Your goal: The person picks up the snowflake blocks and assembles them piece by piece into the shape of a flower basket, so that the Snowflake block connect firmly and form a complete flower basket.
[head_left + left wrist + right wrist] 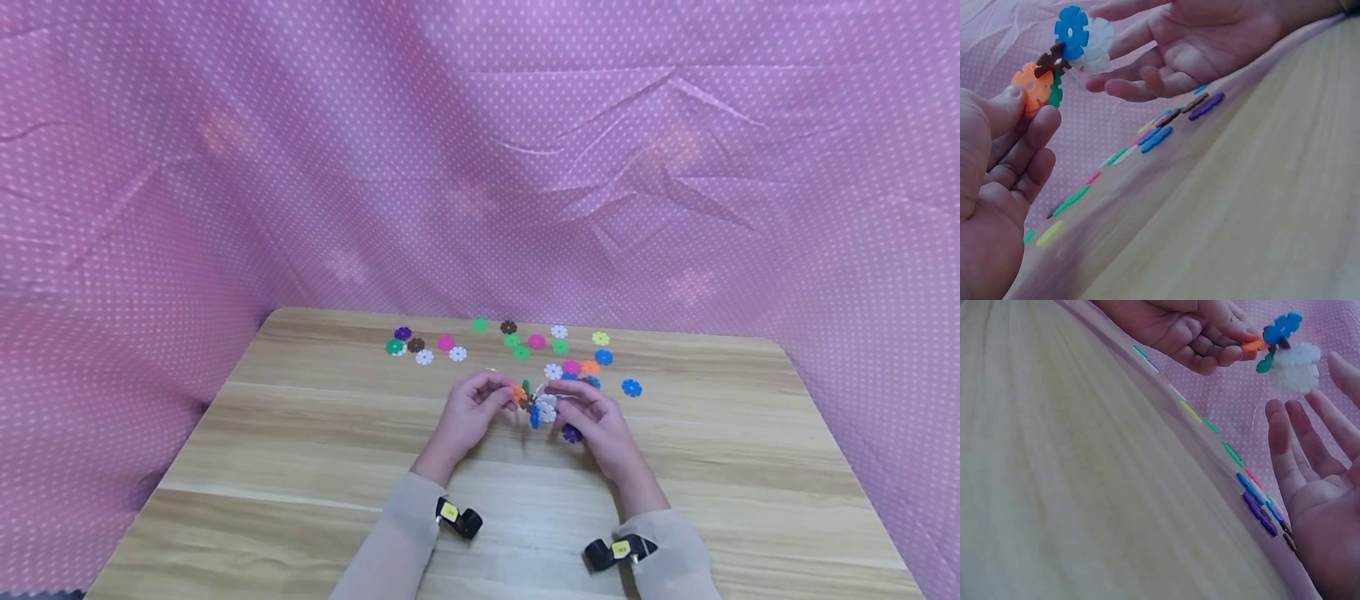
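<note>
Between thumb and index finger, my left hand [467, 417] pinches the orange disc [1034, 87] of a small cluster of joined, notched flower-shaped plastic discs. A brown disc [1054, 60] sits in its middle. Joined around it are a blue disc [1072, 31], a green disc [1265, 363] and white discs [1297, 365]. The cluster is held up above the table. On its white side is my right hand [609, 433], fingers spread and loosely bent. In the right wrist view its fingertips [1277, 407] are close below the white discs, with the thumb apart.
Loose flower discs in several colours lie along the table's [337, 458] far side, among them a blue disc [632, 387] and a yellow disc [600, 338]. A purple disc [572, 434] lies by my right hand. A pink dotted cloth [480, 167] hangs around the table.
</note>
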